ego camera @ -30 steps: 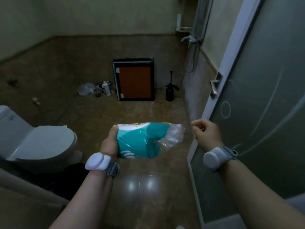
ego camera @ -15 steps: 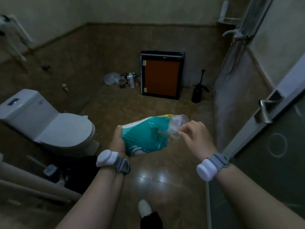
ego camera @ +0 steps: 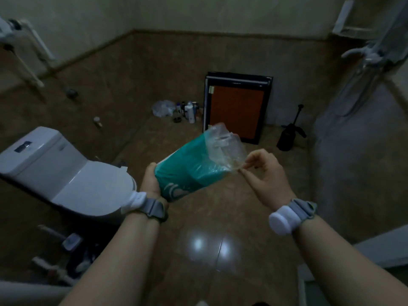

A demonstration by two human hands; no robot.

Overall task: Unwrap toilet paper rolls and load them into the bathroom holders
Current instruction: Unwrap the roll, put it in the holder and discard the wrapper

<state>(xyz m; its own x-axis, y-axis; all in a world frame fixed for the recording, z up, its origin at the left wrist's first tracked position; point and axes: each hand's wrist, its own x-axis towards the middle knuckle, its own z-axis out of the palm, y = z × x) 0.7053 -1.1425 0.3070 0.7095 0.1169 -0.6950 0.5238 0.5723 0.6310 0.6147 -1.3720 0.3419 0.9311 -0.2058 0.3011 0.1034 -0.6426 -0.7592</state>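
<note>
Hands are out in front of the person, working on a teal pack of toilet paper [ego camera: 187, 171] held in the air above the brown floor [ego camera: 209, 239]. The left hand [ego camera: 151, 181] is closed around the low end of the pack, with the pack leaning up and away from it toward the other hand. I think it holds that end tight so the pack will not slip while the wrap gets pulled. The right hand [ego camera: 266, 175] sits just beside the high end, and its fingertips [ego camera: 245, 167] pinch the edge of the loose clear plastic [ego camera: 223, 146] that sticks out past the teal part. That bit is empty and crinkly, so it looks like the easy place to grab and tear. The two hands are set apart with the wrap stretched between them, which seems right for pulling it open. No roll is out yet, so the unwrapping looks only just begun. A white toilet [ego camera: 66, 173] stands off to the side of the left hand, lower down. Far ahead of both hands, an orange panel [ego camera: 237, 109] leans on the wall, with small bottles [ego camera: 187, 110] next to it. I cannot see a paper holder for sure anywhere. The room is dim and a little blurry.
</note>
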